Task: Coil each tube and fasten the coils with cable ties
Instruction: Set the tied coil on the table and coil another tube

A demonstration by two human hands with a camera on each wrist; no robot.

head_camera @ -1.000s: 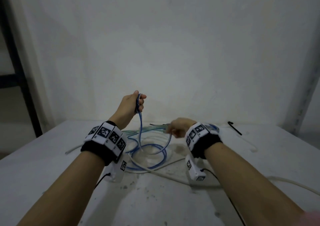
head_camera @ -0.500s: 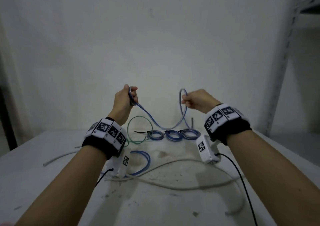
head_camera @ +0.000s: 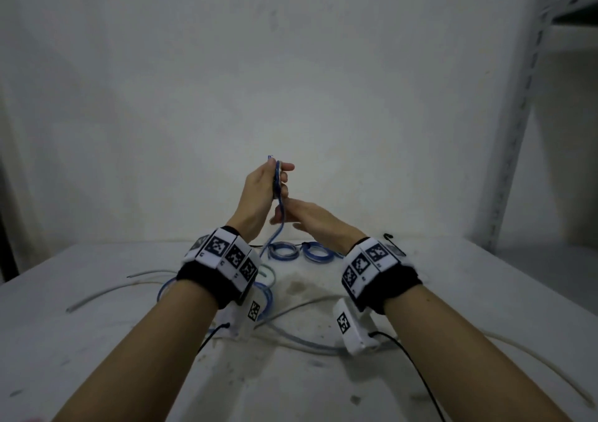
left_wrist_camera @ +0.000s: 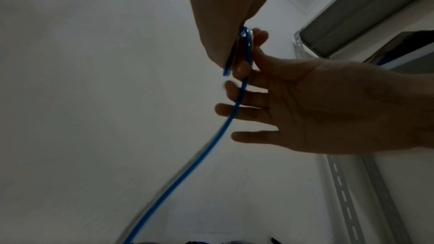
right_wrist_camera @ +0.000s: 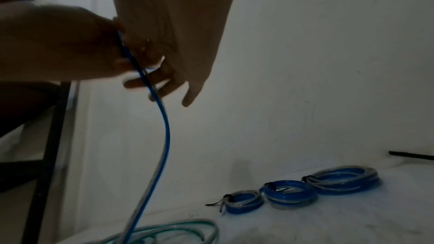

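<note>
the blue tube (head_camera: 277, 179) stands raised above the table (head_camera: 97, 340), its small upper loop pinched between the thumb and curled fingers of the left hand (head_camera: 259, 192). from that loop the tube drops across the fingers of the right hand (head_camera: 310, 218), which lie straight and spread just below the left hand, the strand touching their fronts and the thumb beside it; no finger is curled round it. the loose length runs down to the table near the far edge, beside a green tube (right_wrist_camera: 178, 227). three tied coils (right_wrist_camera: 291, 192), each bound with a black cable tie, lie in a row along the far edge. pale tubes (head_camera: 291, 337) trail over the near part of the table.
</note>
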